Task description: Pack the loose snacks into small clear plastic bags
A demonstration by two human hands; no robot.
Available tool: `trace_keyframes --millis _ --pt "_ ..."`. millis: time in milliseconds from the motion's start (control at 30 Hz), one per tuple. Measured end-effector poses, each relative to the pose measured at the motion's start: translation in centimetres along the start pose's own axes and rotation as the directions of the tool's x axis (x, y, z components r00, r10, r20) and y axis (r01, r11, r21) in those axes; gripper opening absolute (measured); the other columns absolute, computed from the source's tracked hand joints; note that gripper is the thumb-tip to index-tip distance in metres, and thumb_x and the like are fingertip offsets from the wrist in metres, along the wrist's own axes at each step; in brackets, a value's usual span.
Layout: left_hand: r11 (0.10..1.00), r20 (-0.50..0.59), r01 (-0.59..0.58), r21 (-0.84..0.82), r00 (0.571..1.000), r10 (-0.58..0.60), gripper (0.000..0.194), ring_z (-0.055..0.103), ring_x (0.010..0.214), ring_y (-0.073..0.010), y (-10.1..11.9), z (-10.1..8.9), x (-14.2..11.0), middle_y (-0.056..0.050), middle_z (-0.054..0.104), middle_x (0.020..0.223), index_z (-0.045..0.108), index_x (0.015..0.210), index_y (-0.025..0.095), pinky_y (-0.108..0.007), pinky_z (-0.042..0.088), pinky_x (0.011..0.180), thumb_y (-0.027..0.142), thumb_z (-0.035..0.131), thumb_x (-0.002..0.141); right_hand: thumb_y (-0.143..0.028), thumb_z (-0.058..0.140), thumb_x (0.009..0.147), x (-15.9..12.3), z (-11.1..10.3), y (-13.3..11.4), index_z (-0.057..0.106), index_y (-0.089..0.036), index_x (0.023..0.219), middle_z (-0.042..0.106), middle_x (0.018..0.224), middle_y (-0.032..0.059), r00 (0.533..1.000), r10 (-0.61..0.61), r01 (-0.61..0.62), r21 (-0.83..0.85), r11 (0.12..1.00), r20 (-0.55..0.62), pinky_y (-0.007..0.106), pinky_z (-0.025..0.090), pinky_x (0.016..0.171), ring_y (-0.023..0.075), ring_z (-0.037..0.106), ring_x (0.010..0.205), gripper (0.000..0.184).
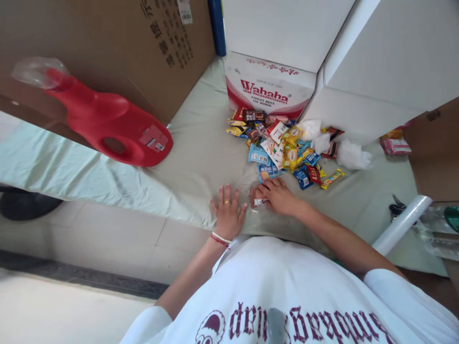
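Note:
My left hand [228, 215] lies palm down on the light green cloth [193, 177], near its front edge, fingers spread and holding nothing. Just to its right, my right hand [278, 195] has its fingers bent over a small brown snack packet [257, 198]. Part of that packet is hidden under the fingers, and clear plastic shows around it. Beyond my right hand lies a loose pile of wrapped snacks [274, 143] in blue, yellow, red and brown wrappers. Crumpled white plastic bags [353, 155] rest at the right side of the pile.
A red jug [118, 124] lies on its side at the left, against a large cardboard box [143, 48]. White boxes [287, 28] and a Wahaha carton [267, 88] stand behind the pile. At right are a plastic roll [401, 224], scissors [397, 208] and clear bottles [439, 224].

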State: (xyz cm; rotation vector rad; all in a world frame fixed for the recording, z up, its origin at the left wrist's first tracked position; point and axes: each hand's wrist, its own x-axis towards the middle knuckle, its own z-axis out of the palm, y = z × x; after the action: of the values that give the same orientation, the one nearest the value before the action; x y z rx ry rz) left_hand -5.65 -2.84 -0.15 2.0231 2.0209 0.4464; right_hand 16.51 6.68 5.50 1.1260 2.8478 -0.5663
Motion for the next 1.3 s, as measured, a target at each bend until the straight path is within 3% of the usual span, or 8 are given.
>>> trace_keyframes --millis 67,200,267,400,633,833,1033,1300 --pt "0.983 0.002 -0.182 -0.037 0.983 0.182 0.051 0.027 0.158 -0.0358 -1.5 -0.7 -0.6 -0.016 0.039 0.165 0.053 0.150 0.023 -0.067 0.011 0.126 0.038 0.045 0.102 -0.017 0.058 0.091 -1.7 1.6 -0.5 0.050 -0.015 0.151 0.049 0.150 0.0204 0.994 0.025 -0.022 0.031 0.999 -0.103 0.062 0.028 0.119 0.0354 0.039 0.143 0.060" --pt "0.849 0.136 -0.482 -0.216 0.846 0.515 0.054 0.042 0.151 -0.0305 -4.7 -1.1 -1.8 -0.018 0.053 0.156 0.060 0.137 0.020 -0.055 0.021 0.129 0.053 0.058 0.095 -0.031 0.060 0.097 -7.2 4.2 -0.2 0.062 -0.021 0.135 0.060 0.136 0.0159 0.977 -0.073 0.108 0.168 0.980 -0.201 0.056 0.045 0.110 0.0327 0.051 0.129 0.039" --pt "0.846 0.175 -0.469 -0.252 0.838 0.517 0.059 0.041 0.151 -0.0338 -5.8 -1.0 -2.0 -0.022 0.053 0.154 0.063 0.130 0.016 -0.057 0.022 0.128 0.058 0.065 0.088 -0.032 0.059 0.098 -9.6 6.1 0.3 0.067 -0.023 0.122 0.065 0.125 0.0141 0.978 -0.062 0.109 0.235 0.966 -0.201 0.055 0.051 0.103 0.0321 0.057 0.120 0.027" --pt "0.817 0.256 -0.470 -0.335 0.789 0.559 0.022 0.047 0.147 -0.0286 -6.4 -1.5 -1.9 -0.016 0.062 0.146 0.071 0.104 0.021 -0.053 0.025 0.128 0.036 0.059 0.094 -0.027 0.052 0.101 -12.3 8.3 1.0 0.069 -0.024 0.100 0.069 0.111 0.0127 0.956 0.077 0.046 0.406 0.913 -0.282 0.053 0.053 0.098 0.0297 0.061 0.112 0.017" --pt "0.778 0.299 -0.366 -0.511 0.773 0.560 0.021 0.066 0.123 -0.0207 -5.2 -3.9 -0.7 -0.006 0.077 0.112 0.065 0.098 0.023 -0.045 0.035 0.120 0.027 0.045 0.101 -0.034 0.048 0.104 -14.1 3.7 1.6 0.063 -0.021 0.094 0.069 0.093 0.0067 0.990 0.141 -0.098 0.608 0.788 -0.023 0.034 0.051 0.080 0.0195 0.063 0.088 0.022" --pt "0.866 0.298 -0.161 -0.473 0.896 0.329 0.021 0.065 0.077 -0.0165 -3.4 -3.6 4.7 -0.002 0.071 0.084 0.064 0.096 0.021 -0.027 0.050 0.075 0.034 0.048 0.098 -0.046 0.049 0.100 -10.6 0.5 5.8 0.063 -0.019 0.098 0.063 0.076 0.0009 0.939 0.333 -0.310 0.641 0.702 0.090 0.025 0.044 0.061 0.0151 0.057 0.066 0.031" --pt "0.949 0.138 -0.113 -0.296 0.977 0.159 0.012 0.062 0.093 -0.0281 -1.4 0.1 8.7 -0.011 0.066 0.087 0.067 0.079 0.017 -0.041 0.048 0.088 0.022 0.059 0.085 -0.023 0.055 0.096 -6.0 -1.0 6.6 0.070 -0.017 0.095 0.071 0.094 0.0104 0.867 0.490 -0.496 0.067 0.866 0.087 0.027 0.042 0.071 0.0208 0.066 0.084 0.016" --pt "0.871 -0.011 -0.096 -0.482 0.995 0.104 0.040 0.058 0.112 -0.0258 -2.0 1.2 6.1 -0.011 0.062 0.117 0.063 0.123 0.017 -0.043 0.049 0.101 0.028 0.063 0.085 -0.030 0.049 0.102 4.3 -3.5 1.8 0.064 -0.017 0.134 0.062 0.135 0.0156 0.968 0.249 -0.249 0.006 0.968 -0.031 0.031 0.048 0.085 0.0246 0.066 0.105 0.037"
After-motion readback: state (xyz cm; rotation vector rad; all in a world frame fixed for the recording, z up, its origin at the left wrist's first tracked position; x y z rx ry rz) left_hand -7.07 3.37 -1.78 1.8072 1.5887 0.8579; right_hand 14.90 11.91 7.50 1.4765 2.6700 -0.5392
